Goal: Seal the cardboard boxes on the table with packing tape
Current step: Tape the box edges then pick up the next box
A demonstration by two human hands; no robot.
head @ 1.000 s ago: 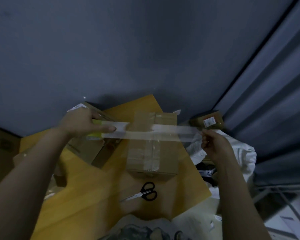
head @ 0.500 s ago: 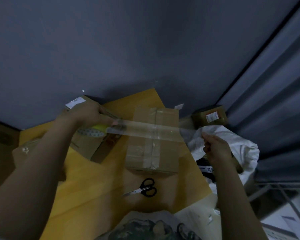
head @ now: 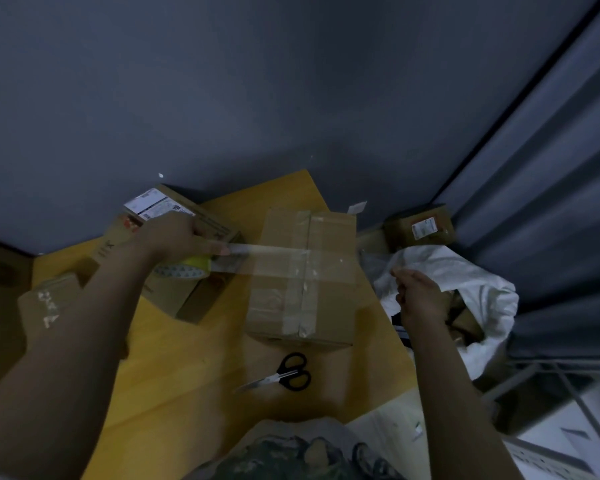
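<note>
A brown cardboard box stands in the middle of the yellow table, with a strip of tape running lengthwise down its top. My left hand grips a tape roll with a yellow core, left of the box. A clear tape strip stretches from the roll across the box's top. My right hand pinches the strip's free end beyond the box's right side.
Black-handled scissors lie in front of the box. An open labelled carton sits under my left hand. A small labelled parcel and a white bag lie at the right. A grey wall stands behind the table.
Both hands have lowered, bringing the stretched tape down onto the box's top. My right hand moved down and slightly toward me.
</note>
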